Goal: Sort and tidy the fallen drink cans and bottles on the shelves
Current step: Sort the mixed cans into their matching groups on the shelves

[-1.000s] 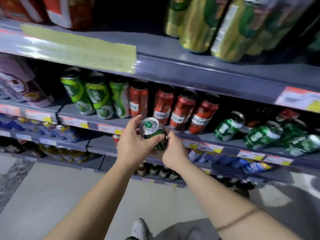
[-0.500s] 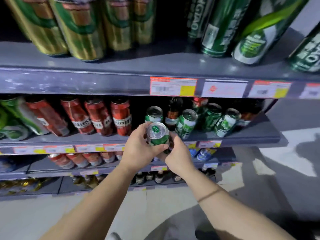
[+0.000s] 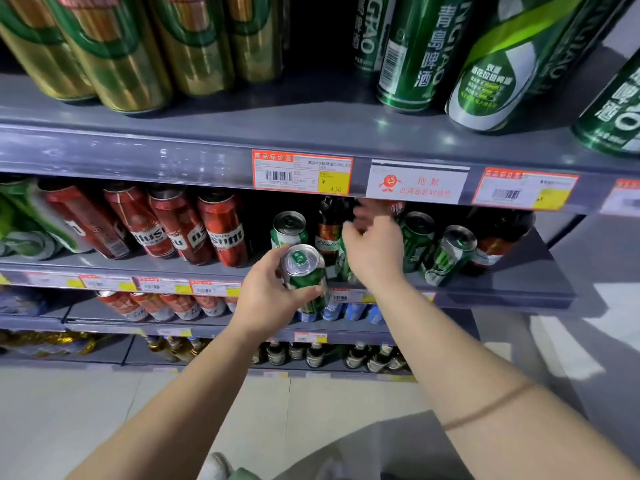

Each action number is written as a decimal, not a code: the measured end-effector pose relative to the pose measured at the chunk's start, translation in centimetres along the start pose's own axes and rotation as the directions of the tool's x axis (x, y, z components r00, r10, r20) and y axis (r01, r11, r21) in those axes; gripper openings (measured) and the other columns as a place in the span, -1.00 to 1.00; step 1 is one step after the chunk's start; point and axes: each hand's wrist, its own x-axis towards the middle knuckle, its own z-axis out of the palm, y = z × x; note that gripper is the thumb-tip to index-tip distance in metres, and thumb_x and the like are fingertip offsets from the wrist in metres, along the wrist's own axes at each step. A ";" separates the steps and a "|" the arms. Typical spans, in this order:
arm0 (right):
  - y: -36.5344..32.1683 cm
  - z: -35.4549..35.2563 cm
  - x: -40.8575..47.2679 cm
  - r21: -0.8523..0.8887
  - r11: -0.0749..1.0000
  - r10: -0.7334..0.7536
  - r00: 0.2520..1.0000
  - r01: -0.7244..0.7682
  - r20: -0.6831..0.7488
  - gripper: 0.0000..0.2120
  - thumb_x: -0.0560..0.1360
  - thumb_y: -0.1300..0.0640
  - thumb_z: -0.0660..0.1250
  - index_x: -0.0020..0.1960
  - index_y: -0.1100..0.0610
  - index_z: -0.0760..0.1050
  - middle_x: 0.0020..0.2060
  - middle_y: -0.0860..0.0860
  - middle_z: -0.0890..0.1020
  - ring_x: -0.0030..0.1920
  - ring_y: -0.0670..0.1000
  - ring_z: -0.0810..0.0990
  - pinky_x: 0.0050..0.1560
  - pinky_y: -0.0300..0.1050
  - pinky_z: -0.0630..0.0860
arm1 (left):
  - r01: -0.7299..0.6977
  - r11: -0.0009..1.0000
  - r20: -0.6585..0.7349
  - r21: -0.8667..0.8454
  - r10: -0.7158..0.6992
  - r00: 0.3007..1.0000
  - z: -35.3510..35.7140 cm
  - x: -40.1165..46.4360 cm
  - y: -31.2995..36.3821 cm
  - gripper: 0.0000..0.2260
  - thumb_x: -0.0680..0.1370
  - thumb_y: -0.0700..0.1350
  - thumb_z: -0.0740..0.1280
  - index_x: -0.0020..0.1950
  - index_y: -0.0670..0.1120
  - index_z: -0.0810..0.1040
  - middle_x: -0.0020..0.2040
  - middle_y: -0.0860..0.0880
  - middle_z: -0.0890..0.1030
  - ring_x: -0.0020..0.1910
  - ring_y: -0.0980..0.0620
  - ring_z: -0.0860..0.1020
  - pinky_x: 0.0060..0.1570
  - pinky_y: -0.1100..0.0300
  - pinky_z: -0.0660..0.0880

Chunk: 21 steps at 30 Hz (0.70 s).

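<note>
My left hand [image 3: 263,296] grips a green can [image 3: 304,273] in front of the middle shelf [image 3: 502,289], silver top tilted toward me. My right hand [image 3: 375,251] reaches into that shelf with loosely bent, blurred fingers that hold nothing. It covers most of a green can [image 3: 343,261] behind it. A brown bottle [image 3: 327,233] and an upright green can [image 3: 289,228] stand just left of the hand. To its right are two green cans [image 3: 417,237] [image 3: 446,254] and a dark bottle [image 3: 498,237] with a red label at the shelf's end.
Red cans [image 3: 221,230] line the middle shelf's left part. Tall gold cans [image 3: 117,60] and green cans [image 3: 412,53] stand on the shelf above, with price tags [image 3: 301,173] on its edge. Lower shelves hold more cans and small bottles [image 3: 311,355]. Pale floor lies below.
My right hand has let go of the green can and moved up and right into the shelf. My left hand keeps the can. The view has shifted right along the shelves.
</note>
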 end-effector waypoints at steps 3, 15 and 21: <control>-2.0 1.9 3.5 -0.121 0.992 0.038 0.996 -0.029 0.075 -0.67 0.56 -0.03 0.28 0.18 0.17 0.54 0.09 0.10 0.64 0.11 0.14 0.58 0.01 -0.22 0.39 | 0.007 1.000 0.003 0.012 -0.007 1.000 -0.4 0.8 0.1 -0.27 0.30 0.00 0.61 0.41 -0.01 0.40 0.15 0.12 0.52 0.10 0.08 0.56 0.14 0.15 0.51; -3.9 2.8 1.2 -0.162 0.986 -0.027 0.996 0.040 0.082 -0.74 0.53 -0.05 0.34 0.01 0.15 0.52 -0.06 0.14 0.62 -0.04 0.18 0.58 -0.12 -0.13 0.41 | 0.025 0.999 -0.040 0.026 -0.024 0.999 -3.9 1.4 -1.6 -0.29 0.32 -0.02 0.60 0.41 -0.02 0.40 0.19 0.12 0.48 0.12 0.20 0.44 0.03 0.42 0.34; -2.2 2.7 -3.9 0.092 0.983 -0.161 0.987 0.160 -0.001 -0.76 0.47 0.10 0.44 0.11 0.09 0.52 -0.24 -0.23 0.52 -0.16 0.00 0.55 -0.11 -0.15 0.46 | 0.003 1.000 0.004 -0.008 -0.003 1.000 -5.0 1.3 -1.7 -0.27 0.34 -0.02 0.59 0.44 -0.03 0.37 0.14 0.16 0.43 0.15 0.14 0.45 0.12 0.29 0.36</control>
